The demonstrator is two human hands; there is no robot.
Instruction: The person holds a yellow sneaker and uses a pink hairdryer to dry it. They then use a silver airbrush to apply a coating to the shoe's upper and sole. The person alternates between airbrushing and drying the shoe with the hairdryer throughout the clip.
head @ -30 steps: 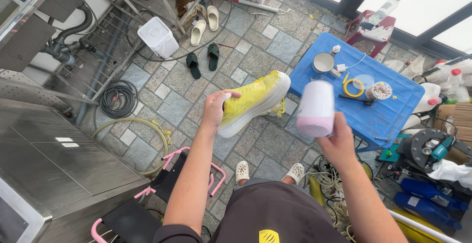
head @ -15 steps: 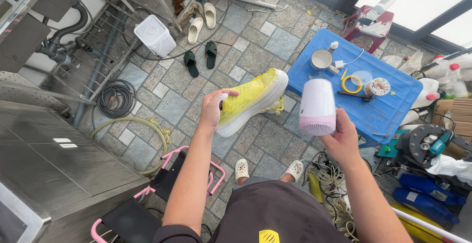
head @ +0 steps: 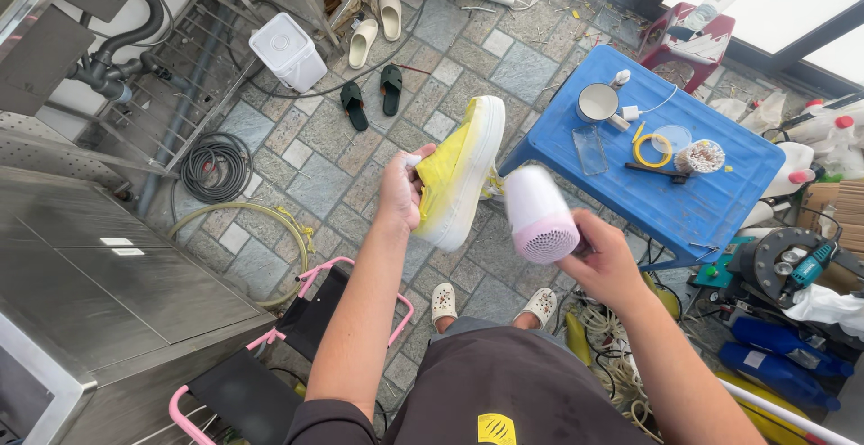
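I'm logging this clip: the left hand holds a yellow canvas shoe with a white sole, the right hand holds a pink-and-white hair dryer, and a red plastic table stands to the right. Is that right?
Not quite. The head view shows the plastic table is blue, not red. The rest stands: the left hand holds the yellow canvas shoe with a white sole, and the right hand holds the pink-and-white hair dryer.

Yellow shoe (head: 457, 170), pink-white dryer (head: 538, 215), blue table (head: 711, 197)

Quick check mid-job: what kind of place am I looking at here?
Probably a home utility yard or small workshop: stone-paved floor, coiled hose, steel sink counter, and power tools beside a blue plastic table.
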